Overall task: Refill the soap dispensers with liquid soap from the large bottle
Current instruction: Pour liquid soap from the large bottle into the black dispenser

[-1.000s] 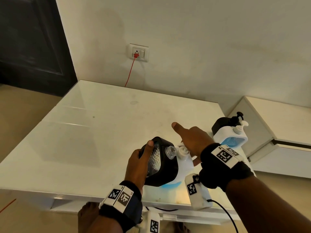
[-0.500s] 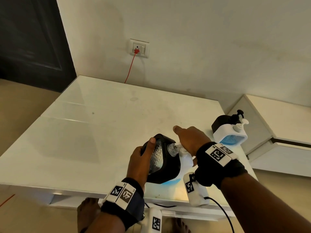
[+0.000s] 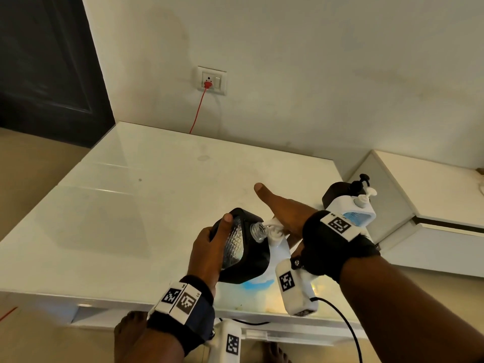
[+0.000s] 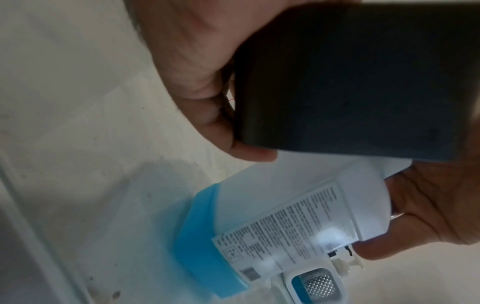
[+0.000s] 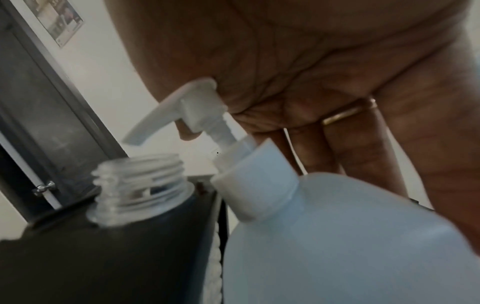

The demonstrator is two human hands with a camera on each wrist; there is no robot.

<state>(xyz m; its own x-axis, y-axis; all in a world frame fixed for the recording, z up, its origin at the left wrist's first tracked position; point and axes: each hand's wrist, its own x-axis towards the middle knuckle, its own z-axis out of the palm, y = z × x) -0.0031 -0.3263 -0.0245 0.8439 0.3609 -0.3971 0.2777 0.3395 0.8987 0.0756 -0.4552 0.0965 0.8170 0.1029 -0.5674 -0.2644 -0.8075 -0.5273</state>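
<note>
Left hand (image 3: 209,247) wrapped round black dispenser (image 3: 246,252), tilted, pump off, neck open beside nozzle. Large bottle (image 3: 280,251) upright on table (image 3: 157,195); right hand (image 3: 285,213) flat, palm pressing pump (image 5: 192,107). Bottle likely heavy, slick; steady by body.

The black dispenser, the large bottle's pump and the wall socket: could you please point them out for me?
Black dispenser (image 3: 255,260), head view, on its dark side wall.
Pump (image 5: 166,107), right wrist view, on its white spout.
Wall socket (image 3: 211,80), head view, on its white faceplate.
</note>
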